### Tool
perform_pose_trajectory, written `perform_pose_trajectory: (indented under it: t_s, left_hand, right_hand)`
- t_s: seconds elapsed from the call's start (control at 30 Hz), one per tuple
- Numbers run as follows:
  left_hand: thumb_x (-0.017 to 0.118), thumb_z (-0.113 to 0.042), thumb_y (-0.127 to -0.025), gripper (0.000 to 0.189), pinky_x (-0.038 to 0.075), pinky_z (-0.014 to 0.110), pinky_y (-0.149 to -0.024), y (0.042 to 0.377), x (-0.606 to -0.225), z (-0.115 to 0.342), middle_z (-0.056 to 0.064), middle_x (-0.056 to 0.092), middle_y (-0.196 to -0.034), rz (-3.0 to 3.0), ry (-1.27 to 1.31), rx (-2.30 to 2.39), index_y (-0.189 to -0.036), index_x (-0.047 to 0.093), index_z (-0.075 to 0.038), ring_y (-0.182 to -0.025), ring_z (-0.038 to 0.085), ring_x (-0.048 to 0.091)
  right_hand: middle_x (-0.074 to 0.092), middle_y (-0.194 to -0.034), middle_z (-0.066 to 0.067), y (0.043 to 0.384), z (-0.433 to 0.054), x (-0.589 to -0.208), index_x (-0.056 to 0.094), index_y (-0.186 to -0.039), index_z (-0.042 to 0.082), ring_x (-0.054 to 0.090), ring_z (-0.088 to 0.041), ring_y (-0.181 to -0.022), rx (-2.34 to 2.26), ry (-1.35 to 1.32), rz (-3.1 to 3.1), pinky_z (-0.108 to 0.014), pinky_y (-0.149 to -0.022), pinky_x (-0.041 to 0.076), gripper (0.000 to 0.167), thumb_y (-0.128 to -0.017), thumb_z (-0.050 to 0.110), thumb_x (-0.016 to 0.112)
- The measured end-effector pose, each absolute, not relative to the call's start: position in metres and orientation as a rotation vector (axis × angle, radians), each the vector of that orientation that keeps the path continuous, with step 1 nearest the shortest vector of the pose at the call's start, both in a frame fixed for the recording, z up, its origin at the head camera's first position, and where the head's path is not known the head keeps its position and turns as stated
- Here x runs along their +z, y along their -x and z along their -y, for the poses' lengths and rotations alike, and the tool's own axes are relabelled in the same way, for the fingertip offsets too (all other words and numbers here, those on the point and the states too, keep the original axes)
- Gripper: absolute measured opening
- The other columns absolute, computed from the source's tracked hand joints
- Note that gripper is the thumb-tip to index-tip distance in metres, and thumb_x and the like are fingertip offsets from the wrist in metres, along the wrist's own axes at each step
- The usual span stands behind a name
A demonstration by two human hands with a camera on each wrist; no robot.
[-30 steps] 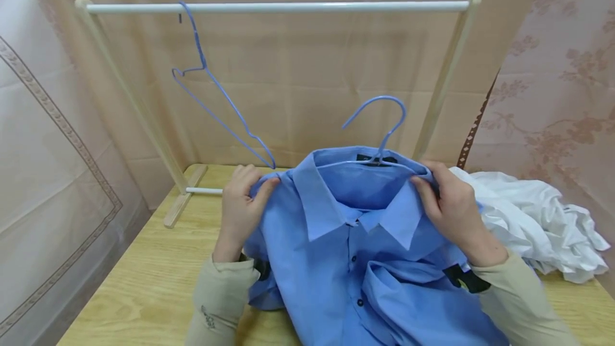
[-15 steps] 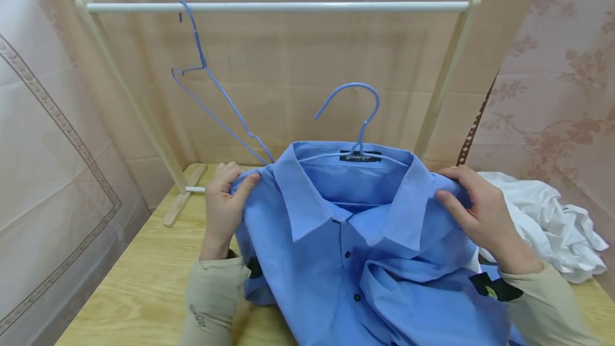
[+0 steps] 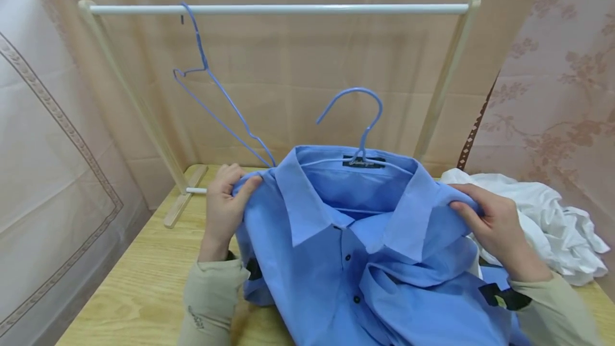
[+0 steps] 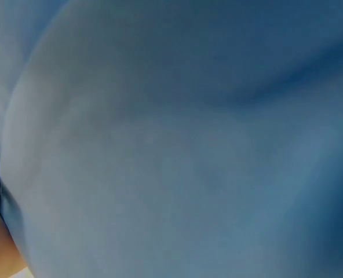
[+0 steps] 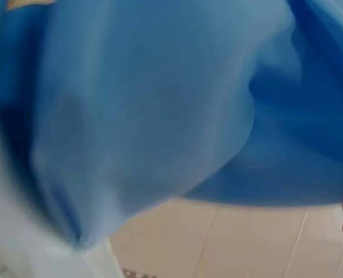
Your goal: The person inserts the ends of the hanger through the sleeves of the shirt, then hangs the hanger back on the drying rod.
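A blue button-up shirt [image 3: 307, 271] is spread between both hands, collar up and facing me. Inside its collar sits a blue wire hanger [image 3: 372, 116], whose hook rises above the neck in front of a dark label. My left hand [image 3: 223, 210] pinches the shirt at the shoulder on the left, thumb in front. At the opposite shoulder, my right hand [image 3: 499, 226] pinches the cloth the same way. The hanger's arms are mostly hidden under the fabric. Blue cloth fills most of the left wrist view, and shirt folds [image 5: 148, 116] hang across the right wrist view.
Behind the shirt stands a rack with a white top bar [image 3: 307, 9] and pale wooden legs. A second blue hanger [image 3: 223, 89] hangs from its left part. Crumpled white cloth [image 3: 552, 223] lies on the right of the wooden table [image 3: 144, 276].
My right hand has slid outward from beside the collar to the shoulder. My left hand has shifted slightly left. The shirt opened wider, and collar and hook moved left.
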State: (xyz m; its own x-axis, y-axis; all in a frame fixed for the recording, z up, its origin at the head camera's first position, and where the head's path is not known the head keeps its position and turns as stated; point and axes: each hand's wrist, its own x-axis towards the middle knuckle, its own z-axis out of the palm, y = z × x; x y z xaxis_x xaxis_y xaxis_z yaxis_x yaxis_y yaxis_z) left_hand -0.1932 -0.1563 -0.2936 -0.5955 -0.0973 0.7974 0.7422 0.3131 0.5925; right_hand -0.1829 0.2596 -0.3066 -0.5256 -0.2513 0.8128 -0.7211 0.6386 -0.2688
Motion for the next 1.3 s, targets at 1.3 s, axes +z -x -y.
perform_pose_trajectory:
  t_s: [1.3]
  left_hand:
    - [0.052,-0.017,-0.092,0.024,0.046,0.034,-0.078,0.206,-0.25,0.068,0.005,0.064,-0.1,2.363,0.874,-0.425,-0.112,0.059,-0.006,-0.088,0.02,0.059]
  right_hand:
    - [0.059,-0.099,0.027,0.132,-0.306,-0.276,0.068,-0.101,0.001,0.055,0.014,-0.087,0.935,-0.507,1.896,-0.002,-0.075,0.039,0.019,-0.085,-0.003,0.058]
